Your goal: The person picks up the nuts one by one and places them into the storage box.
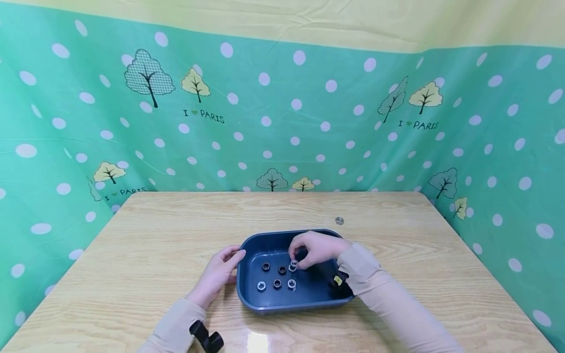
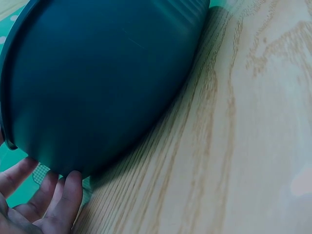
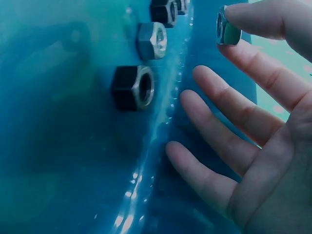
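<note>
A dark blue rectangular tray [image 1: 304, 308] stands on the table. My left hand [image 1: 219, 270] grips its left side, thumb at the rim and fingers against the outer wall [image 2: 97, 87]. Over the tray, my right hand [image 1: 319, 247] pinches a silver hex nut [image 3: 228, 27] between thumb and index finger; the other fingers are spread. Several nuts lie on the tray floor below, among them a dark nut [image 1: 266, 266], a silver nut [image 1: 261, 286] and another silver nut [image 1: 292, 284]. In the right wrist view, a black nut [image 3: 134, 87] lies nearest the camera.
A small round metallic piece [image 1: 339, 220] lies on the wooden table [image 1: 185, 230] behind the tray. A green dotted curtain [image 1: 247, 122] hangs around the table's back and sides. Each wrist carries a black camera mount [image 1: 206, 336].
</note>
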